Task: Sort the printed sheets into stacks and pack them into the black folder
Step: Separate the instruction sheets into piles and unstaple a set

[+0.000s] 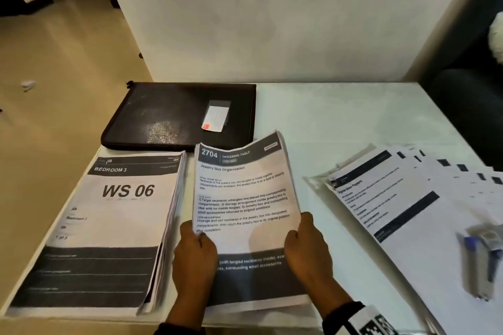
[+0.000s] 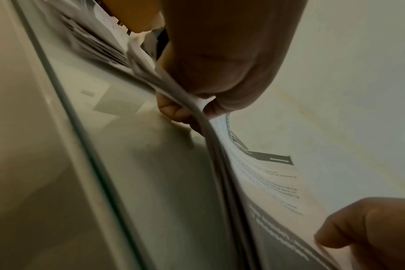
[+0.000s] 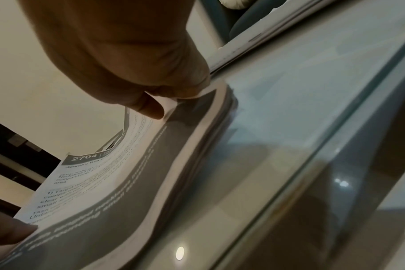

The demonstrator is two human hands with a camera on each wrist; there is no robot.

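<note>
Squaring is the step in hand, by the look of it: the left hand [image 1: 194, 250] and the right hand [image 1: 307, 249] each pinch a long side of a bundle of printed sheets [image 1: 245, 198], thumbs on the top page and fingers curled beneath, as the left wrist view shows at the fingers [image 2: 173, 111]. The bundle stands tilted, its lower edge on the white desk [image 1: 340, 122], its top sagging away toward the wall. The top page reads "2704" and "Jewelry Box Organization".

To do it well, the person should probably loosen the pinch a little, let the pages drop on their lower edge until the sides line up, then lay the bundle flat. A hard grip would likely keep the bow seen in the right wrist view.

Counted: one held bundle; one flat stack headed "WS 06" [image 1: 109, 226] just to its left; one fanned spread of sheets [image 1: 408, 198] to the right, unsorted as far as can be judged; one black folder [image 1: 174, 117], zipped shut, behind the stack. A blurred small object [image 1: 483, 258] lies on the spread.
</note>
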